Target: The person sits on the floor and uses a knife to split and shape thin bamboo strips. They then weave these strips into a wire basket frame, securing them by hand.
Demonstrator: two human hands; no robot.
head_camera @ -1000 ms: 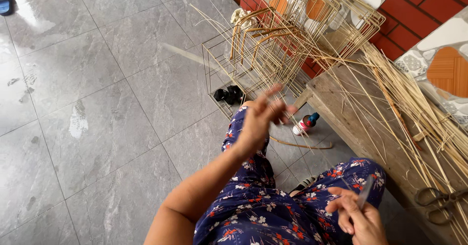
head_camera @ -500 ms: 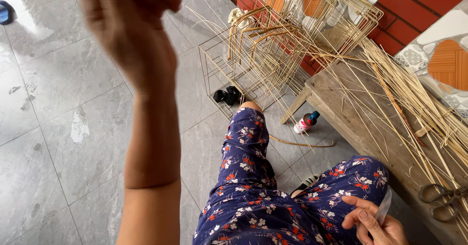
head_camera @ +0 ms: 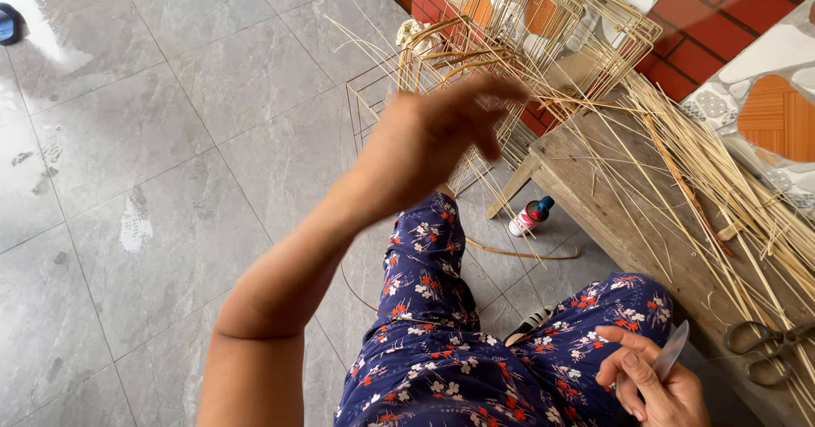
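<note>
Below me, the grey tiled floor (head_camera: 153, 138) fills most of what I see. Against the red brick wall (head_camera: 722, 19) stands a stack of wire basket frames (head_camera: 543, 19); I see only crossing wires and loose straws in them, and cannot tell whether anything lies inside. To my right a wooden bench (head_camera: 611, 198) carries a long bundle of pale straw stalks (head_camera: 722, 189), with a pair of dark scissors (head_camera: 768, 346) lying at its near end. On the floor beside the bench leg stands a small bottle with a blue cap (head_camera: 531, 216). My legs in dark blue flowered trousers (head_camera: 441, 342) reach out toward the frames.

My left hand (head_camera: 433, 134) is raised in front of the frames, blurred, fingers loosely curled; I cannot tell whether it grips anything, and it blocks part of the frames. My right hand (head_camera: 649, 380) rests low by my right knee, thumb and fingers pinching a thin pale strip (head_camera: 671, 355), well apart from the left hand and just short of the scissors.
</note>
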